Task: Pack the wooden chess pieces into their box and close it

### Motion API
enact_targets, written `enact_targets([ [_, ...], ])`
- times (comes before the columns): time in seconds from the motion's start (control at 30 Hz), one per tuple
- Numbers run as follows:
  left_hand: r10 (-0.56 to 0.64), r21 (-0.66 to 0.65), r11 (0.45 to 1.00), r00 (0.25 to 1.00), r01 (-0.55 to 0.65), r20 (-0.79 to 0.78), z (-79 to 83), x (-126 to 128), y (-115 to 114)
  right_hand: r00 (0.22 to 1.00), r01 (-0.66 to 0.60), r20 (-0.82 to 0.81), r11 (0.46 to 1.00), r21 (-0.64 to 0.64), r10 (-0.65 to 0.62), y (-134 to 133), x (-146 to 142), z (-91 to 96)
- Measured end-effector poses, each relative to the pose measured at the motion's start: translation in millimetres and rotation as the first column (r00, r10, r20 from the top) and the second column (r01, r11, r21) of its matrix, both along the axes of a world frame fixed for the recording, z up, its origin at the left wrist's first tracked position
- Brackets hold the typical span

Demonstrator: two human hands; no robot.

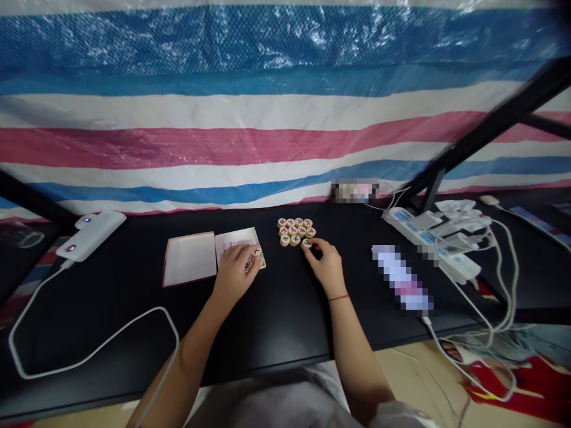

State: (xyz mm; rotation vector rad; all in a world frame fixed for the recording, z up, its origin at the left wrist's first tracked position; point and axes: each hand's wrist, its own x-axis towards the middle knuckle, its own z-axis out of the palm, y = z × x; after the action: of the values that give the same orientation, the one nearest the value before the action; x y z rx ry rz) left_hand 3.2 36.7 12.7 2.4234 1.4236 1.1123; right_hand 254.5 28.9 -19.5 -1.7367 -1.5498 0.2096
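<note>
My left hand is over the open white box, its fingers curled round a round xiangqi piece with a dark character. Other pieces show partly beneath that hand, and the rest of the box's contents is hidden by it. My right hand pinches another xiangqi piece between thumb and fingertips at the table top. It is at the right end of the front row of a group of pieces. The back rows bear red characters, the front row black ones.
The box's lid lies inside up on the black table, left of the box. A white device with a cable is at far left. A blurred phone and a power strip with tangled cables are on the right.
</note>
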Motion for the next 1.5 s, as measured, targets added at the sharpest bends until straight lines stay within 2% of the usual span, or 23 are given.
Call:
enact_targets([
  [0.37, 0.01, -0.058, 0.998, 1.0, -0.011, -0.004, 3.1, -2, 1, 0.997, -0.019, 0.073, 0.998, 0.055, 0.015, 11, 0, -9.8],
  [0.47, 0.037, -0.086, 0.996, 0.999, -0.039, -0.027, 3.5, -6, 2, 0.998, -0.015, 0.069, 0.996, 0.086, 0.009, 9, -1, -5.1],
  [0.57, 0.104, -0.145, 0.982, 0.988, -0.12, -0.114, 3.8, -8, 6, 0.999, -0.004, 0.049, 0.985, 0.174, -0.004, 4, -13, 7.2],
  [0.63, 0.135, -0.195, 0.964, 0.964, -0.181, -0.229, 5.0, -7, 10, 0.994, -0.103, 0.048, 0.979, 0.173, 0.096, 0, -29, 15.3],
  [0.7, 0.127, -0.235, 0.947, 0.928, -0.218, -0.349, 7.1, -3, 14, 0.952, -0.302, 0.063, 0.951, 0.067, 0.298, -3, -48, 20.1],
  [0.77, 0.107, -0.258, 0.936, 0.892, -0.239, -0.439, 9.4, 2, 16, 0.899, -0.427, 0.079, 0.903, -0.05, 0.43, -3, -65, 20.8],
  [0.83, 0.099, -0.271, 0.927, 0.867, -0.258, -0.489, 11.0, 6, 16, 0.877, -0.458, 0.103, 0.881, -0.12, 0.47, -2, -78, 19.0],
  [0.9, 0.094, -0.286, 0.92, 0.859, -0.267, -0.503, 11.6, 9, 15, 0.874, -0.451, 0.129, 0.88, -0.148, 0.469, -1, -83, 16.9],
  [1.2, 0.123, -0.369, 0.887, 0.912, -0.278, -0.392, 11.0, 11, 16, 0.869, -0.454, 0.134, 0.875, -0.171, 0.477, -1, -83, 14.2],
  [1.3, 0.16, -0.342, 0.903, 0.942, -0.26, -0.296, 13.1, 8, 18, 0.885, -0.447, 0.091, 0.888, -0.108, 0.456, -1, -82, 15.4],
  [1.4, 0.144, -0.29, 0.941, 0.981, -0.176, -0.127, 15.1, 5, 17, 0.903, -0.43, 0.033, 0.902, 0.028, 0.429, -2, -80, 19.2],
  [1.5, 0.02, -0.287, 0.958, 0.999, -0.008, 0.038, 15.2, 6, 12, 0.907, -0.419, 0.004, 0.9, 0.115, 0.422, -5, -80, 23.2],
])
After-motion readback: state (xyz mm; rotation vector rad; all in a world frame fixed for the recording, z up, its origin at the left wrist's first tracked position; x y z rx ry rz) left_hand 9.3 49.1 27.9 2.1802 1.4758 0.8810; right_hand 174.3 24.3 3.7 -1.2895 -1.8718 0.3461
